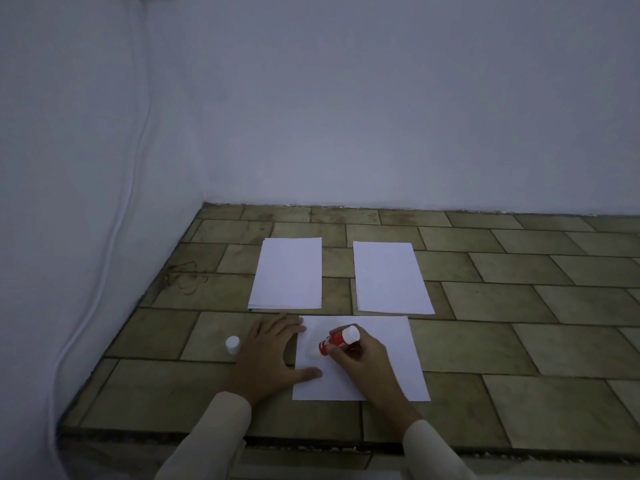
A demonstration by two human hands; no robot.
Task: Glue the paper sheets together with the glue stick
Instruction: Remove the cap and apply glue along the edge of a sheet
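One red glue stick [337, 341] lies tilted in the right hand's [358, 358] closed grip, white base toward upper right, tip down-left on the near white paper sheet [381, 362] at lower centre. Flat and spread, the left hand [268, 358] presses that sheet's left edge; the white cap [233, 345] stands just left, and two more white paper stacks [287, 273] [391, 277] lie beyond on the tiled surface [519, 306].

Long cream sleeves [221, 431], seemingly plain, both arms.
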